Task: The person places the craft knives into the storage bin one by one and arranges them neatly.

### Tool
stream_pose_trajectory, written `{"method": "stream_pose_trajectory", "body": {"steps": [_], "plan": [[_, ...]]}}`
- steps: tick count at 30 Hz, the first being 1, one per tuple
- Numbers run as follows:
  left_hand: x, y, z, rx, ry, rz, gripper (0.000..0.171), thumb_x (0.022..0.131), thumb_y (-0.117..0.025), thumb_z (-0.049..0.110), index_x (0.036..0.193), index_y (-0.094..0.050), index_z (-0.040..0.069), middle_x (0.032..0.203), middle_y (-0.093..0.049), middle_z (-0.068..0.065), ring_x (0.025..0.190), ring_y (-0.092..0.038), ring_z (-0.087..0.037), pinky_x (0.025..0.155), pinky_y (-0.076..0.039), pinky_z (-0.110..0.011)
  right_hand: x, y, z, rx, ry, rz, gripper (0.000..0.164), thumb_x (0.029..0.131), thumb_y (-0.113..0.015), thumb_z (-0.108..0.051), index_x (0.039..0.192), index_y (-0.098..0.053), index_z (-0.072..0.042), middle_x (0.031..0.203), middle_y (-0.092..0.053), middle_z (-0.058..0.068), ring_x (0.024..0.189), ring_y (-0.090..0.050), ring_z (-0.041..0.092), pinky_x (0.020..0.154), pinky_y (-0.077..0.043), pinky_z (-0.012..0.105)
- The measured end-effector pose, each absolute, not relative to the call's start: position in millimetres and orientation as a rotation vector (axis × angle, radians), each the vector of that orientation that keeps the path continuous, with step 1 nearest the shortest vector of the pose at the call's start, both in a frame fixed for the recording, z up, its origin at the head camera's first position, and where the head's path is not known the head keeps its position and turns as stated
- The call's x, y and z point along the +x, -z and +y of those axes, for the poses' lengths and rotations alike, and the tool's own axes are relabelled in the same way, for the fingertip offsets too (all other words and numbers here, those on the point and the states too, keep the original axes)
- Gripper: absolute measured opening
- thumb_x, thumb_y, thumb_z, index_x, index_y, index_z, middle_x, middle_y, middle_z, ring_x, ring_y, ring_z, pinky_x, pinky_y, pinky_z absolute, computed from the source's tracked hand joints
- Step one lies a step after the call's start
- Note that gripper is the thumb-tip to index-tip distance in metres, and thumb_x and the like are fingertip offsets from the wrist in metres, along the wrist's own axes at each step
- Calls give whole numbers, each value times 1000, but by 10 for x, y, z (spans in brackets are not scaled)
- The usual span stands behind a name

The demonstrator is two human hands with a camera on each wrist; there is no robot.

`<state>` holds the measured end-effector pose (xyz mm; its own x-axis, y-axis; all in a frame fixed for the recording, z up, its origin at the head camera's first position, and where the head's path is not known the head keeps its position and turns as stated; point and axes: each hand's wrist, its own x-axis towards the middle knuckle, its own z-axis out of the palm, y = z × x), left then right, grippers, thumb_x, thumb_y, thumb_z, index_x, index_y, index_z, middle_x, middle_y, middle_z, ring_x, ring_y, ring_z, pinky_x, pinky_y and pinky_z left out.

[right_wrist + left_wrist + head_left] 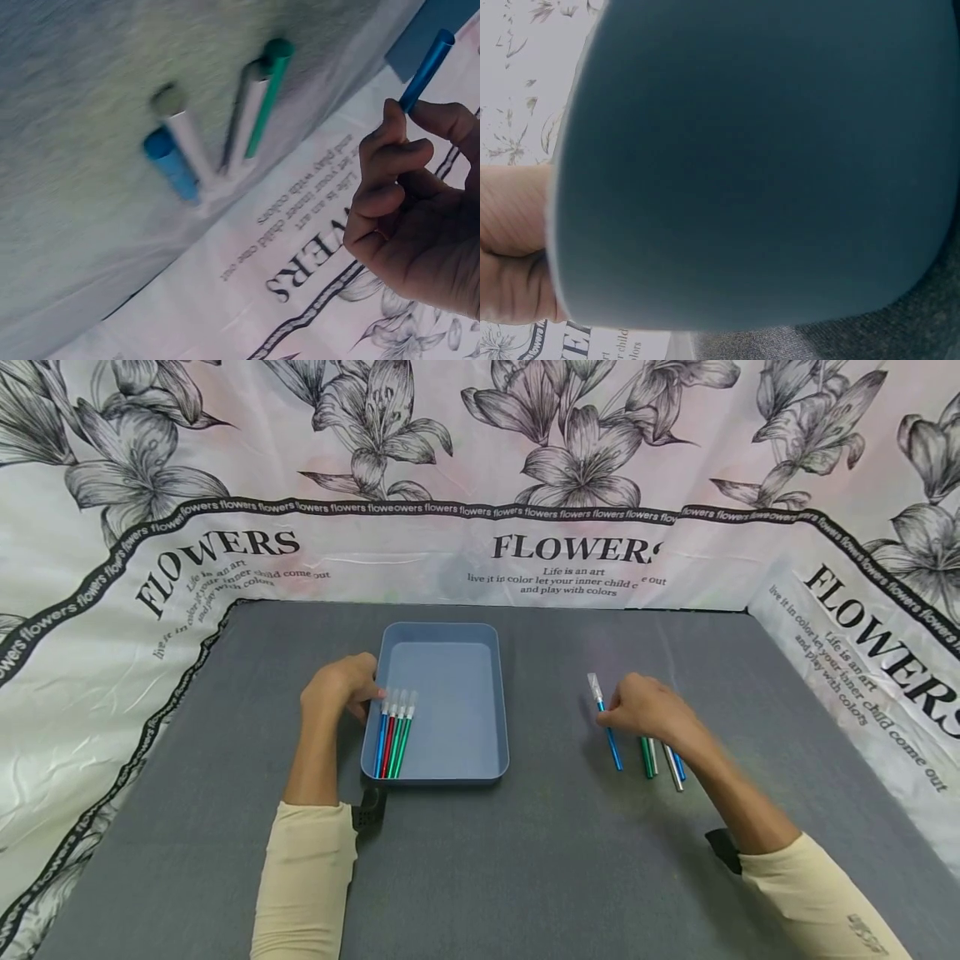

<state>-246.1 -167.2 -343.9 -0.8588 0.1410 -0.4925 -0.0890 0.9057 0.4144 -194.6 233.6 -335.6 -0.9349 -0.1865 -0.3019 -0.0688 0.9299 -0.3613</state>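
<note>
My left hand [341, 685] grips the left rim of a blue-grey tray [465, 710], thumb over the edge. In the left wrist view the tray's outer surface [750, 165] fills most of the picture. Four slim pen-like tools with clear caps lie along the tray's left side: one blue [382, 745], one red [388, 746] and two green [402, 747]. Over to the right, my right hand [645, 706] pinches a blue pen-like tool [612, 747] between thumb and fingertip, its clear cap pointing away from me. In the right wrist view its blue metallic end [429, 71] sticks out past the fingers.
Beneath my right hand lie several more such tools, among them a green one [647, 758], a silver one [672, 768] and a blue one [679, 766], partly hidden by the hand. The grey tabletop [525, 860] meets a flower-printed white cloth [420, 560] at the back and sides.
</note>
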Motion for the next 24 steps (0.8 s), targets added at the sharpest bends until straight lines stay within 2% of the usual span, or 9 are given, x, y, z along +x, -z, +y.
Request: {"method": "stream_pose_trajectory", "body": {"steps": [13, 17, 21, 24], "plan": [[-2449, 3444, -1676, 39, -576, 2537, 36, 108, -59, 16, 133, -54, -9, 123, -71, -28, 87, -80, -26, 102, -53, -51, -1975, 3366, 1887, -323, 821, 2669, 45, 86, -61, -17, 53, -31, -20, 58, -18, -8, 57, -13, 9, 54, -14, 27], [-2454, 3441, -1669, 49, -569, 2523, 38, 108, -59, 16, 135, -52, -9, 124, -70, -28, 87, -80, -26, 105, -52, -52, -1992, 3367, 1689, -367, 923, 2592, 44, 88, -58, -17, 52, -32, -20, 58, -19, -8, 56, -13, 10, 54, -15, 28], [-2476, 3447, -1671, 61, -569, 2511, 38, 107, -59, 15, 136, -52, -9, 124, -70, -28, 84, -80, -25, 107, -52, -52, -2045, 3385, 1431, -422, 1035, 2432, 39, 92, -57, -16, 54, -50, -15, 54, -30, -7, 55, -22, 11, 57, -23, 28], [-2490, 3458, -1665, 71, -586, 2504, 37, 107, -59, 14, 135, -53, -10, 122, -71, -28, 85, -80, -25, 104, -53, -51, -2095, 3411, 1225, -411, 1107, 2276, 31, 96, -59, -14, 66, -65, -7, 57, -45, -4, 58, -36, 12, 63, -35, 30]]}}
